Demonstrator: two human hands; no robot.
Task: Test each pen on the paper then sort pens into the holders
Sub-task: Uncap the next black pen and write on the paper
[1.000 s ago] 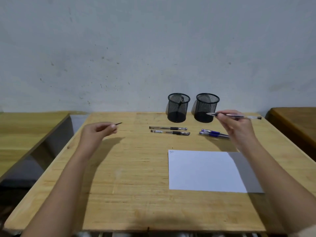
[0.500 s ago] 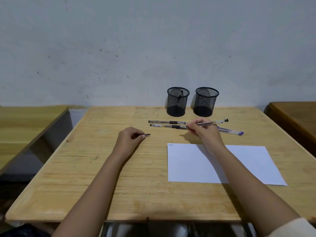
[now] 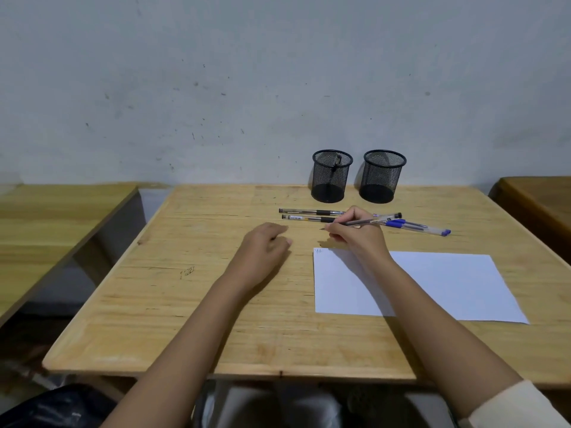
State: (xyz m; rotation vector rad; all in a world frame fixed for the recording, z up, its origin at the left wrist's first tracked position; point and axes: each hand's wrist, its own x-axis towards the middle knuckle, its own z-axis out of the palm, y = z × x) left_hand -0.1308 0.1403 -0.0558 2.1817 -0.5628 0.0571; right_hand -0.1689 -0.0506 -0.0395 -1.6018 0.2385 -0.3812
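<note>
Pen (image 3: 367,221) pinched near tip by right hand (image 3: 358,234) fingers, poised above paper (image 3: 432,285) corner. Left hand (image 3: 262,251) curled; contents unclear. I judge it light, stiff, slick: grip low.

Worktop (image 3: 197,304): pale wood, visible grain, faint satin sheen, scuffed in places. Paper (image 3: 448,285): plain white, matt, flat. Two holders (image 3: 332,177) (image 3: 383,177): black wire mesh, matt, solid dark bases. Pens on the worktop (image 3: 309,212) (image 3: 432,231): clear glossy plastic barrels, black or blue trim. Wall (image 3: 247,88): rough, speckled grey plaster, matt.
</note>
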